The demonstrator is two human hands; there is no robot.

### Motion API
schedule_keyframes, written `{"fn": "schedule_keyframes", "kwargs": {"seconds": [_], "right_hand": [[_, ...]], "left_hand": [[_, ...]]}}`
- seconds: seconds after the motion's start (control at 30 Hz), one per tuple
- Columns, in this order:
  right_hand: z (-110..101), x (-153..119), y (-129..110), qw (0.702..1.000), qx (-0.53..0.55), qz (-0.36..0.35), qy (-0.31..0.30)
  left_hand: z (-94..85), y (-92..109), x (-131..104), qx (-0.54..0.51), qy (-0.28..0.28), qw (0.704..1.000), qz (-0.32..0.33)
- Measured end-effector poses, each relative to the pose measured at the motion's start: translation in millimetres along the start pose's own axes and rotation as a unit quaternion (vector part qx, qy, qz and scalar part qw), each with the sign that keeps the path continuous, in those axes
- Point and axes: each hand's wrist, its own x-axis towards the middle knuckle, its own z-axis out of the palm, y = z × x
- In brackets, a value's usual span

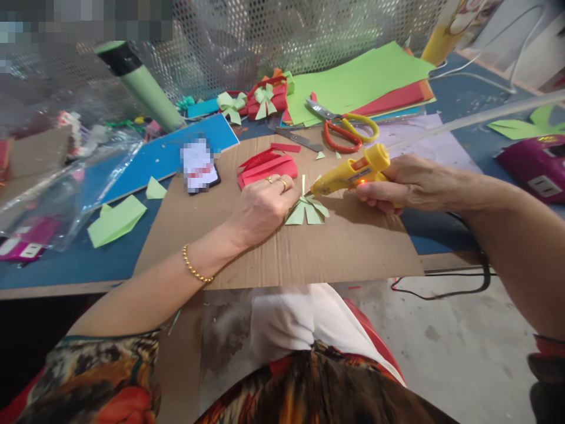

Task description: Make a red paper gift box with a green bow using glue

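My right hand [408, 182] is wrapped round a yellow hot glue gun [346, 175], which has a small orange light glowing on its side. The gun's dark nozzle meets the pale green paper piece with cut, fanned-out ends [308, 215]. At that piece's left edge, my left hand [265, 206] is closed with its fingertips pressed down on the paper; the fingertips are partly hidden. Just behind the left hand lies a folded red paper shape [268, 167]. All of this rests on a brown cardboard sheet [238, 262].
Scissors [342, 132] with orange and yellow handles and a metal ruler [299, 140] lie behind the gun. Farther back are green sheets [353, 79] and red pieces with green bows [267, 101]. A phone [198, 165] sits left; a black cord [483, 277] hangs right.
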Motion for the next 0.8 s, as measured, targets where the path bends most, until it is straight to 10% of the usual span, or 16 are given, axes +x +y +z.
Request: {"fn": "schedule_keyframes", "kwargs": {"seconds": [0.8], "right_hand": [[-1.3, 0.9, 5.1, 1.0, -0.004, 0.004, -0.019]], "left_hand": [[3.2, -1.7, -0.7, -0.007, -0.008, 1.0, 0.008]]}}
